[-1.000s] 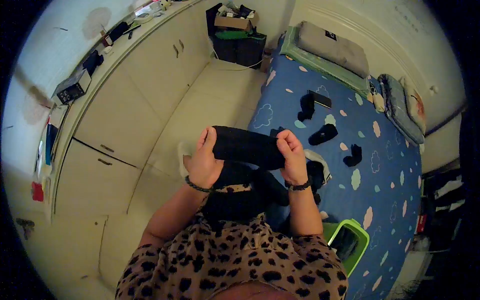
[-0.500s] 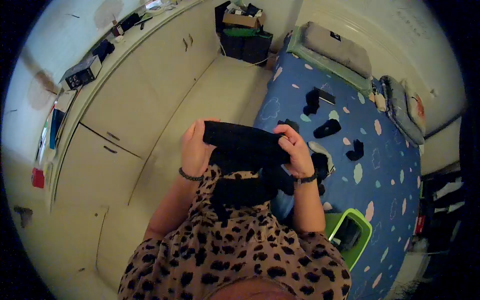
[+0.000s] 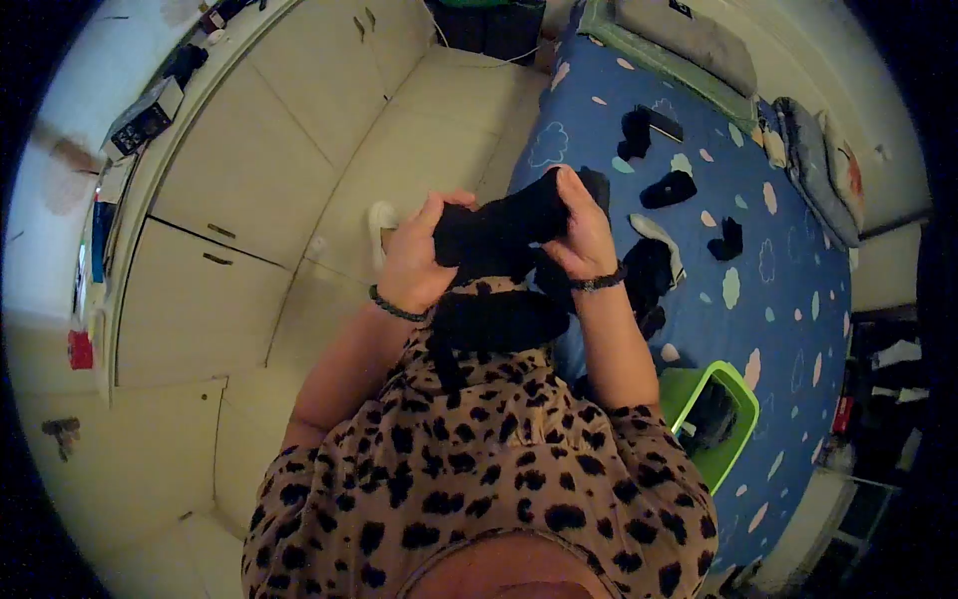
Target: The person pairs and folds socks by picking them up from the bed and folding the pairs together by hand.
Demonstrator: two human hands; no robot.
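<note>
Both hands hold a black sock [image 3: 499,232], bunched and stretched between them in front of my lap. My left hand [image 3: 417,255] is closed on its left end, thumb on top. My right hand [image 3: 586,228] grips the other end, thumb lying along the cloth. Another dark cloth [image 3: 496,321] rests on my lap below. Several dark pieces lie on the bed: a folded black sock [image 3: 668,189], a smaller curled one [image 3: 726,240], and a black piece [image 3: 634,135] beside a flat dark object. A grey-and-black bundle [image 3: 654,262] is just right of my right hand.
A green basket [image 3: 746,399] with dark contents stands on the blue bed [image 3: 788,329] by my right elbow. Pale cabinets [image 3: 249,150] line the left side, with a box [image 3: 145,118] on top. A white shoe [image 3: 379,230] shows on the floor.
The black sock was held out as a flat, wide band; now it is bunched and tilted, its right end higher. My view has tipped downward, and the white shoe has come into sight.
</note>
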